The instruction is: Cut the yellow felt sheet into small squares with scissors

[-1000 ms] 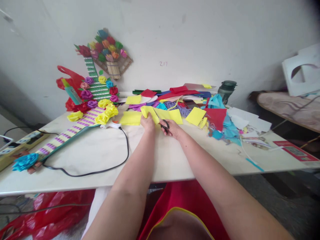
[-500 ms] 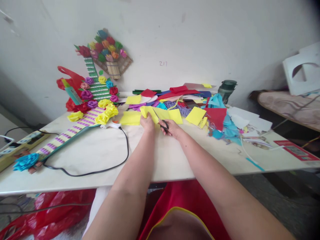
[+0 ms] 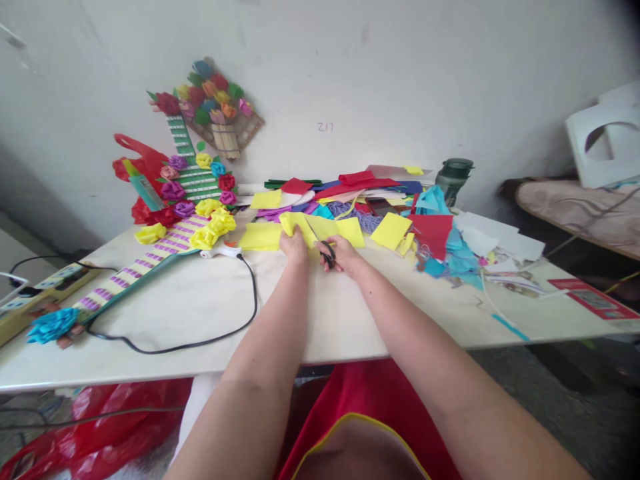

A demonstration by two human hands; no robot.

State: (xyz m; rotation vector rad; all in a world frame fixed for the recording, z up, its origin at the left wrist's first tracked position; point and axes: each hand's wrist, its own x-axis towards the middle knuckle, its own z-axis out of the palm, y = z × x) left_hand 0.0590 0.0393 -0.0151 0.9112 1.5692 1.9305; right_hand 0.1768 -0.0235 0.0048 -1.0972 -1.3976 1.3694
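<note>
A strip of yellow crepe paper lies across the table, its left end folded up. My left hand pinches the raised part of the paper. In my right hand is a pair of scissors with black handles, the fingers wrapped round the loops. The blades point up and left, right at the yellow paper beside my left hand. Another flat yellow piece extends to the left of it. A yellow square rests to the right of my right hand.
Stacked coloured paper lines the wall. A glue gun with a black cord sits left, beside a flower-decorated guitar shape. Blue and red scraps and a dark green bottle are to the right. A power strip stands far left.
The scissor handles have come closer together and turned slightly in my right hand. My left hand keeps its hold on the paper in almost the same place.
</note>
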